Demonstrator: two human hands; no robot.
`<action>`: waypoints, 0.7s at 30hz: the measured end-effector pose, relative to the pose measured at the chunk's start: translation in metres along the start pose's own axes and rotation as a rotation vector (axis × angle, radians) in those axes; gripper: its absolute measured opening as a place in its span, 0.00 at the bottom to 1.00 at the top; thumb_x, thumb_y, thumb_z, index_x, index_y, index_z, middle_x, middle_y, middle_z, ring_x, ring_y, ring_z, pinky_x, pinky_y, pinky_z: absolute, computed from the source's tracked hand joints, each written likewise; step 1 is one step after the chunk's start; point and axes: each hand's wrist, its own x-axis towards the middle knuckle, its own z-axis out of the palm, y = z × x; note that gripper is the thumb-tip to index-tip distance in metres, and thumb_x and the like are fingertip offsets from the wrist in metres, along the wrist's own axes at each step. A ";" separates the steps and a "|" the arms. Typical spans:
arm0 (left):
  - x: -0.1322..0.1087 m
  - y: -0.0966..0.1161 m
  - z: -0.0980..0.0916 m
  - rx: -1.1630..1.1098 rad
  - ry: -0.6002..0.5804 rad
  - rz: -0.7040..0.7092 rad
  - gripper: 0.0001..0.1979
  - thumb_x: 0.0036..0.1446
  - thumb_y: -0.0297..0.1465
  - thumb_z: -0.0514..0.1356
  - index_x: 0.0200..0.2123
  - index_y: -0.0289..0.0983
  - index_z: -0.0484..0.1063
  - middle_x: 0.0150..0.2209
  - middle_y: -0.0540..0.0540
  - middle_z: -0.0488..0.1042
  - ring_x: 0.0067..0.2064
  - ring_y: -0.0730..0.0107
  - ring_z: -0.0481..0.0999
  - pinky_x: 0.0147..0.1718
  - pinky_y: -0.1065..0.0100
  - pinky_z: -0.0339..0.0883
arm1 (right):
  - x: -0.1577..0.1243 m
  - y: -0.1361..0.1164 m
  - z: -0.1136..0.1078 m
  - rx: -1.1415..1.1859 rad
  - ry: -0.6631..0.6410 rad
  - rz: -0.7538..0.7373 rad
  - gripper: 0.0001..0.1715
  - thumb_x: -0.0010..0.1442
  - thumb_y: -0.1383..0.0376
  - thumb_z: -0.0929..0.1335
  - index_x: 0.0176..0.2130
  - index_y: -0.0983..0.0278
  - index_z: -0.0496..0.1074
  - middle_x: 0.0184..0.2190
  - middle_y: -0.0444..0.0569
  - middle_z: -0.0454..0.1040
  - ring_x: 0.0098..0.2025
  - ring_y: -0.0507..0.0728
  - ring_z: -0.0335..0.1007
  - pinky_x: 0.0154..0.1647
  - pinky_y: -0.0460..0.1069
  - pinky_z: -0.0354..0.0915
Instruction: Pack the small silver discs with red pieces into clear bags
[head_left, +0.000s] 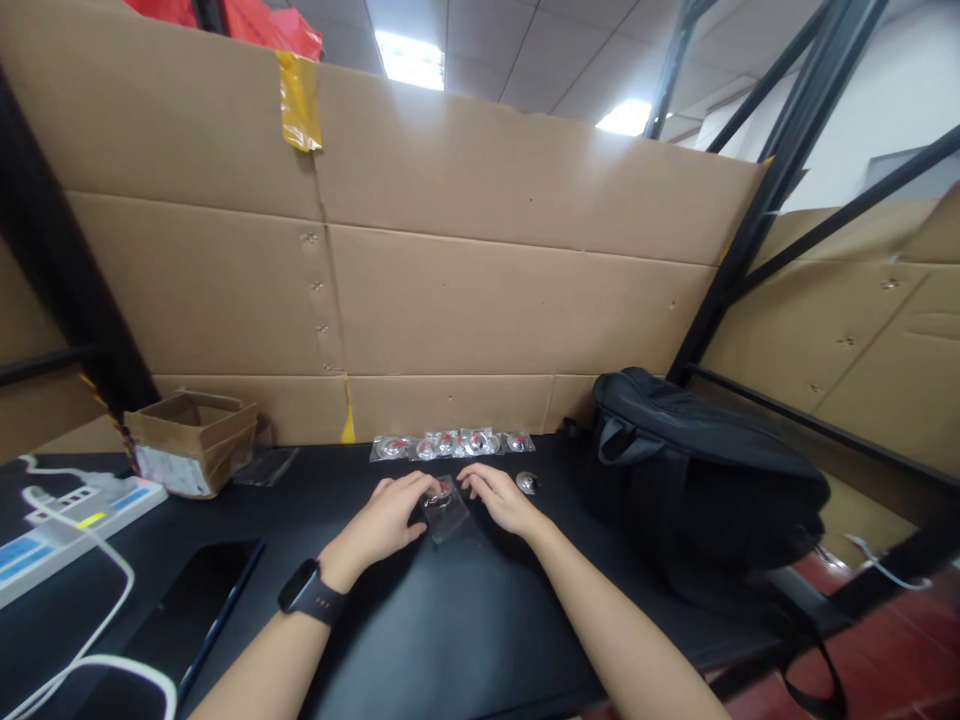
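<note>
A small clear plastic bag lies on the black tabletop, with a round item marked in red showing near its top; the item's kind is too small to make out. My left hand rests at the bag's left side, fingertips touching its upper part and thumb held apart. At the upper right of the bag is my right hand, its fingers stretched out and slightly bent, gripping nothing visible. Just right of that hand lies a loose round silvery item. Behind both hands runs a row of bagged round items.
Left stand an open cardboard box, a white power strip with cables, and a dark flat device. A flat clear bag lies beside the box. A black backpack sits right. Cardboard panels wall the back.
</note>
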 end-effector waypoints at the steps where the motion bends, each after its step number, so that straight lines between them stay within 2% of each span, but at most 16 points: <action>1: 0.001 0.000 0.002 0.016 0.026 -0.021 0.20 0.53 0.24 0.63 0.48 0.46 0.69 0.49 0.50 0.75 0.52 0.62 0.73 0.49 0.64 0.60 | -0.001 0.002 -0.002 -0.009 0.019 -0.004 0.15 0.68 0.69 0.59 0.48 0.61 0.72 0.38 0.47 0.73 0.35 0.52 0.69 0.41 0.48 0.66; 3: 0.003 0.002 0.006 0.039 0.055 -0.048 0.15 0.54 0.28 0.63 0.46 0.45 0.70 0.46 0.51 0.76 0.49 0.62 0.74 0.47 0.64 0.60 | -0.004 0.005 -0.002 -0.061 0.032 -0.026 0.15 0.63 0.71 0.66 0.48 0.60 0.73 0.40 0.47 0.73 0.37 0.53 0.69 0.42 0.48 0.66; 5: 0.005 0.004 0.008 0.045 0.066 -0.054 0.08 0.57 0.31 0.62 0.42 0.44 0.71 0.43 0.51 0.76 0.45 0.63 0.75 0.46 0.64 0.60 | -0.005 0.005 0.001 -0.095 0.012 -0.049 0.20 0.55 0.70 0.73 0.48 0.59 0.75 0.42 0.47 0.72 0.39 0.54 0.69 0.43 0.49 0.66; 7: 0.006 0.005 0.009 0.028 0.077 -0.053 0.04 0.60 0.33 0.60 0.38 0.43 0.73 0.41 0.50 0.77 0.42 0.64 0.75 0.45 0.65 0.61 | -0.004 0.004 0.006 -0.098 0.013 -0.052 0.19 0.52 0.68 0.76 0.45 0.58 0.77 0.41 0.47 0.72 0.41 0.55 0.69 0.45 0.49 0.66; 10: 0.007 0.002 0.010 -0.039 0.087 -0.060 0.07 0.62 0.35 0.57 0.35 0.41 0.74 0.38 0.48 0.77 0.40 0.65 0.75 0.43 0.67 0.62 | -0.003 0.003 0.010 -0.094 0.053 -0.042 0.07 0.58 0.65 0.74 0.40 0.58 0.79 0.39 0.46 0.73 0.42 0.55 0.70 0.46 0.49 0.65; 12: 0.008 -0.001 0.010 -0.084 0.096 -0.080 0.09 0.63 0.36 0.56 0.35 0.41 0.74 0.37 0.48 0.78 0.40 0.65 0.76 0.43 0.67 0.63 | -0.002 0.003 0.010 -0.091 0.071 -0.038 0.04 0.62 0.64 0.71 0.38 0.59 0.79 0.39 0.46 0.73 0.43 0.55 0.70 0.46 0.49 0.65; 17: 0.012 -0.005 0.012 -0.075 0.122 -0.249 0.11 0.61 0.38 0.57 0.33 0.42 0.77 0.45 0.48 0.79 0.49 0.61 0.75 0.49 0.62 0.62 | 0.000 0.006 0.004 -0.084 0.060 0.023 0.04 0.62 0.66 0.70 0.34 0.62 0.76 0.41 0.48 0.74 0.46 0.56 0.70 0.49 0.50 0.64; 21: 0.014 0.002 0.018 -0.048 0.075 -0.386 0.16 0.63 0.39 0.54 0.28 0.43 0.78 0.47 0.49 0.78 0.52 0.57 0.72 0.48 0.58 0.61 | -0.001 0.006 0.010 -0.153 0.038 0.126 0.10 0.63 0.70 0.66 0.29 0.63 0.73 0.40 0.47 0.73 0.45 0.56 0.69 0.51 0.52 0.62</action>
